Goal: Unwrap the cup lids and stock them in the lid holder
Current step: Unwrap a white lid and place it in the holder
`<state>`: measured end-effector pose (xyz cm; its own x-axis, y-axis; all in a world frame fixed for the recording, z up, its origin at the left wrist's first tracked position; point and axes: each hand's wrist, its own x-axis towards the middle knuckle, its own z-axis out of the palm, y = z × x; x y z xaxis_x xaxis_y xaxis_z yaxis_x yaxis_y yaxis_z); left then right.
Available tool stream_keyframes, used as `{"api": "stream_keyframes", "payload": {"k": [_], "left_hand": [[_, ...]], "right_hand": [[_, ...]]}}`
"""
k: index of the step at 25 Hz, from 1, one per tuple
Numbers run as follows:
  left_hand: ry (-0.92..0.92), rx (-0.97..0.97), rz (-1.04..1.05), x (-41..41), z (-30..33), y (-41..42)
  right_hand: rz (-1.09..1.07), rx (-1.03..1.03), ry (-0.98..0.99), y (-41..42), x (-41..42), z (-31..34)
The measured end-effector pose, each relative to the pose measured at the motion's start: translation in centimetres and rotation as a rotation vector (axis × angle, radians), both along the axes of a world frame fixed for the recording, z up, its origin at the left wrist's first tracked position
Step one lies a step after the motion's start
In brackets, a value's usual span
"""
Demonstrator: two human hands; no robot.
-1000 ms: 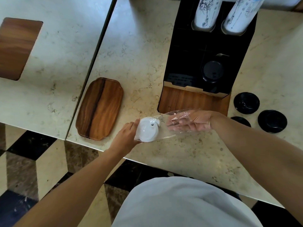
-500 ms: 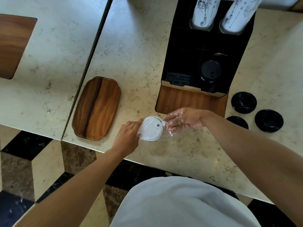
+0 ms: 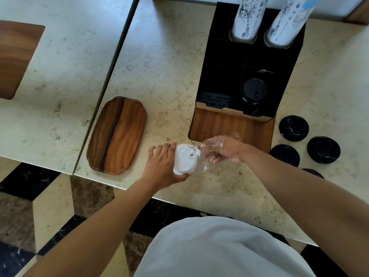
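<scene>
A short stack of white plastic cup lids [image 3: 185, 160] is held just above the near edge of the pale marble counter [image 3: 165, 62], half out of a clear plastic wrapper [image 3: 211, 150]. The left hand [image 3: 161, 168] curls its fingers round the bared end of the stack, steadying it, while the right hand [image 3: 225, 149] pinches the loose film with closed fingers, apparently to draw the sleeve away from the lids. Just beyond the hands stands the black lid holder with a wooden front [image 3: 247, 80], one black lid [image 3: 254, 92] already seated in a compartment, close enough for an easy transfer. Loose black lids [image 3: 293, 127] lie by the holder's right side, and a wooden tray [image 3: 117, 134] sits toward the counter's left edge.
</scene>
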<state>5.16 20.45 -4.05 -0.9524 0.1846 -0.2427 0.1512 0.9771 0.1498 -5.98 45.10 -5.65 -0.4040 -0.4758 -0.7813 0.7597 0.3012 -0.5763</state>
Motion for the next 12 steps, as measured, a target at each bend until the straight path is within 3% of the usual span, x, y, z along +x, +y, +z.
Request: {"api": "stream_keyframes", "payload": {"k": [12], "left_hand": [[-0.028,0.107,0.003,-0.1,0.0,-0.5]], "right_hand": [[-0.020,-0.063,0.006,-0.9,0.7,0.8]]}}
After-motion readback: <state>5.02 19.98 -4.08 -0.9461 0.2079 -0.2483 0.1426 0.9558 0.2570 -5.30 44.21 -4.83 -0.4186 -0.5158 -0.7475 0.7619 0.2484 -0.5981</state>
